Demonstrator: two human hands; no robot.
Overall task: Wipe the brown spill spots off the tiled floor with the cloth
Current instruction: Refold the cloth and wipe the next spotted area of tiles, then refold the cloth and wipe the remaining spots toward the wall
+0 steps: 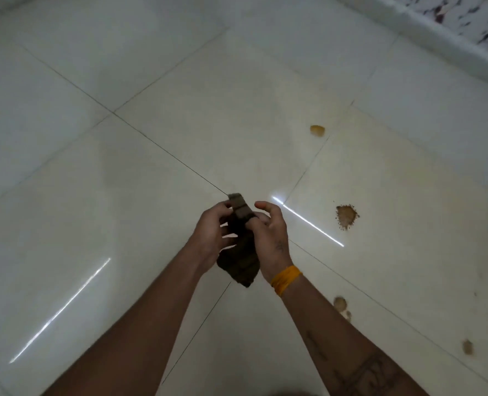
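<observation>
Between your two hands, held up well above the tiled floor (157,90), hangs the dark brown cloth (241,252). Your left hand (212,232) curls its fingers around the cloth's left edge, thumb up near the folded top strip. Your right hand (271,232) pinches the other side, though its thumb and forefinger stand partly spread, so its hold looks the looser of the two. An orange wristband (285,280) sits on your right wrist, just below the cloth's hanging corner.

Taking the cloth as your marker, none of the spill spots has been reached yet. The speckled brown splat (346,216) lies to the right of the cloth, at about the height of your fingers. A smaller tan blob (317,130) lies further off, up and to the right. Two more marks lie nearer you, below and right of the cloth: a pale double spot (340,305) just beside your right forearm, and a small one (468,347) well out to the right.

The risk, as I judge it, is smearing. The cloth is bunched, so a narrow pad could drag the wet splat into a wider streak. The faint tan haze around the spots suggests the tile marks easily. The spot by your forearm is also easy to overlook or to brush with your arm.
</observation>
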